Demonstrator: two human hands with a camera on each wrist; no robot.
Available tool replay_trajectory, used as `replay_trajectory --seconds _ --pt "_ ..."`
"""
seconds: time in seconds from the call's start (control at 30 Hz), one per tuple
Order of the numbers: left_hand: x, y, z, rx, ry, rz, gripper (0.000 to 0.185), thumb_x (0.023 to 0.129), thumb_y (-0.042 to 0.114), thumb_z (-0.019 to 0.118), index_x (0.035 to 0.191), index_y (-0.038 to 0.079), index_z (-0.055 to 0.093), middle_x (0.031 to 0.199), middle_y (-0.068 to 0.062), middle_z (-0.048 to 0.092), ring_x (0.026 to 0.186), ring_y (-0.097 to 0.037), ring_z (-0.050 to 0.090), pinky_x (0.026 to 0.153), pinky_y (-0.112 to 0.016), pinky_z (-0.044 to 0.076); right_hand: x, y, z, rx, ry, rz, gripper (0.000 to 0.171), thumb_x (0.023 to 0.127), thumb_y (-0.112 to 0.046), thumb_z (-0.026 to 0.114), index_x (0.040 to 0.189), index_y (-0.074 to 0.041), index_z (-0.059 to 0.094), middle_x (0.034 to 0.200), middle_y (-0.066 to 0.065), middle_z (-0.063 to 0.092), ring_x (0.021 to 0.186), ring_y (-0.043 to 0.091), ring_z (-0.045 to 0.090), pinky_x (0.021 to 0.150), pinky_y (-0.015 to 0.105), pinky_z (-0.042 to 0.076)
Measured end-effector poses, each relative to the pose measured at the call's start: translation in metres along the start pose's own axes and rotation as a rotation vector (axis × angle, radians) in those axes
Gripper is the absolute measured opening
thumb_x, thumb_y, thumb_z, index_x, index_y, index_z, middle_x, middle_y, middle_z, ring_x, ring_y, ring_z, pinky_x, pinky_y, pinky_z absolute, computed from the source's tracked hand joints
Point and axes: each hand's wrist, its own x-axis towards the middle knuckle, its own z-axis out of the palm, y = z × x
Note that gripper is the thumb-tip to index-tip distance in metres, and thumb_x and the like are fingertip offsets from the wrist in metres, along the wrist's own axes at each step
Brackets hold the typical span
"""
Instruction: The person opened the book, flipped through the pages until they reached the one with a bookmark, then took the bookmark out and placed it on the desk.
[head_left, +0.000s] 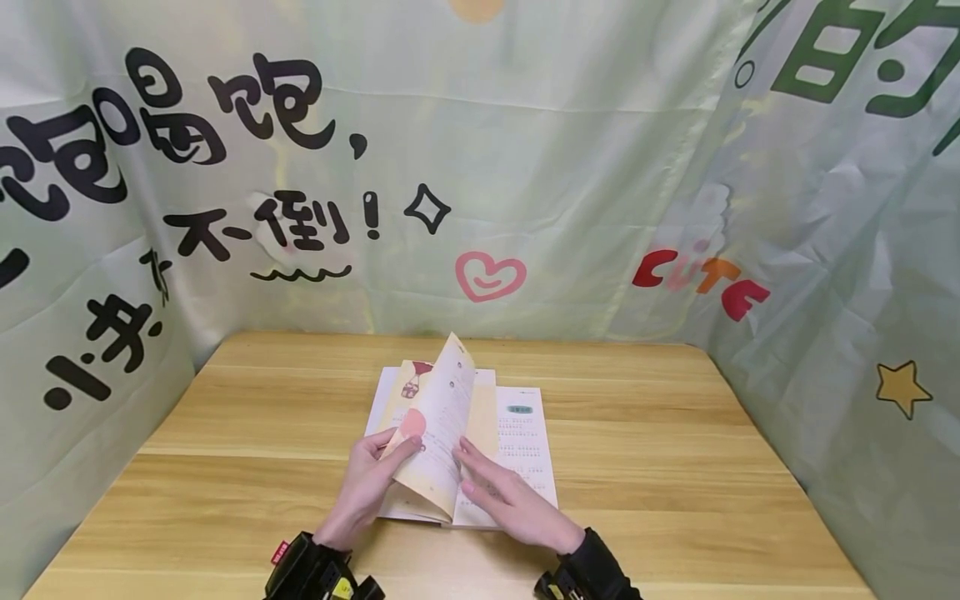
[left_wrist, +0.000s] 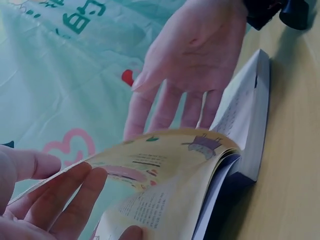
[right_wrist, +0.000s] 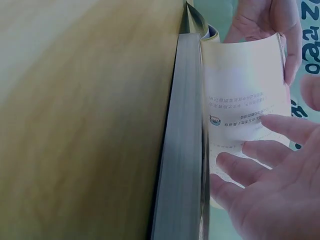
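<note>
- A big green cloth hangs behind and at both sides. It has black writing, a pink heart and a yellow star on it.
- The wooden table fills the bottom of the head view.
- A book lies open in the middle of the table, close to the person. Its thick stack of pages lies flat on the wood.
- One yellowish page with pictures stands up from the book and bends over to the left.
- The left hand holds that page by its lower edge. The thumb is on one side and the fingers lie on the other side, so the page is pinched between them.
- The right hand is open, with its fingers spread and nearly straight. It rests on the flat right page of the book, just beside the lifted page, and it grips nothing.
- Dark bands with cameras sit on both wrists.
</note>
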Motion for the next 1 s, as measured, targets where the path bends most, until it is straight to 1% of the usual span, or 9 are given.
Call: replay_trajectory --seconds 0.13,0.27,0.37,0.5,0.6,0.73,0.87,1.0 --pt "0.002 0.002 -0.004 -0.028 -0.012 -0.030 0.048 0.096 0.007 0.062 0.140 -0.010 0.050 0.116 -0.029 0.070 0.083 -0.017 0.077 0.073 -0.032 0.065 0.000 0.002 0.001 -0.019 -0.007 -0.008 0.054 0.109 -0.039 0.037 0.156 -0.014 0.037 0.169 0.005 0.022 0.155 0.028 0.026 0.125 0.053 0.026" --pt "0.004 0.002 -0.009 -0.038 -0.031 -0.037 0.052 0.097 0.007 0.061 0.143 -0.012 0.044 0.114 -0.028 0.072 0.082 -0.017 0.077 0.073 -0.034 0.065 -0.001 0.002 0.001 -0.037 -0.025 -0.025 0.053 0.109 -0.039 0.037 0.156 -0.015 0.038 0.169 0.005 0.022 0.154 0.028 0.027 0.125 0.051 0.028" --pt "0.005 0.002 -0.013 -0.042 -0.046 -0.043 0.054 0.097 0.007 0.061 0.144 -0.013 0.042 0.111 -0.026 0.073 0.081 -0.017 0.077 0.073 -0.035 0.065 -0.001 0.002 0.001 -0.050 -0.040 -0.034 0.053 0.109 -0.039 0.037 0.156 -0.015 0.038 0.169 0.005 0.020 0.154 0.030 0.027 0.124 0.052 0.029" --pt "0.007 0.001 -0.016 -0.034 -0.053 -0.064 0.056 0.097 0.007 0.062 0.146 -0.009 0.041 0.107 -0.023 0.075 0.080 -0.018 0.077 0.072 -0.037 0.065 -0.002 0.001 0.001 -0.045 -0.077 -0.023 0.053 0.109 -0.040 0.037 0.156 -0.017 0.038 0.170 0.003 0.018 0.155 0.029 0.025 0.125 0.058 0.023" --pt "0.009 -0.001 -0.019 -0.002 -0.062 -0.061 0.061 0.097 0.007 0.062 0.149 -0.007 0.036 0.107 -0.023 0.075 0.079 -0.018 0.077 0.071 -0.036 0.065 -0.002 0.001 0.001 -0.042 -0.105 -0.021 0.053 0.109 -0.041 0.037 0.156 -0.017 0.038 0.170 0.002 0.017 0.156 0.027 0.023 0.126 0.059 0.018" --pt "0.010 -0.001 -0.023 0.066 -0.064 -0.051 0.067 0.096 0.009 0.063 0.152 -0.005 0.031 0.108 -0.026 0.074 0.077 -0.018 0.076 0.070 -0.035 0.065 -0.002 0.001 0.001 -0.060 -0.123 -0.038 0.054 0.109 -0.041 0.037 0.156 -0.017 0.038 0.170 0.002 0.016 0.157 0.025 0.022 0.127 0.059 0.017" --pt "0.010 -0.001 -0.025 0.136 -0.058 -0.039 0.064 0.095 0.010 0.065 0.151 -0.004 0.036 0.110 -0.028 0.073 0.077 -0.019 0.076 0.068 -0.034 0.065 -0.003 0.001 0.001 -0.072 -0.135 -0.054 0.054 0.109 -0.041 0.037 0.156 -0.016 0.037 0.170 0.002 0.015 0.157 0.023 0.020 0.127 0.059 0.016" --pt "0.011 -0.001 -0.026 0.175 -0.045 -0.024 0.063 0.092 0.009 0.068 0.148 -0.003 0.041 0.115 -0.029 0.071 0.080 -0.021 0.076 0.070 -0.033 0.064 -0.003 0.002 0.001 -0.090 -0.146 -0.074 0.054 0.109 -0.041 0.038 0.156 -0.015 0.037 0.170 0.003 0.016 0.157 0.024 0.020 0.126 0.060 0.016"
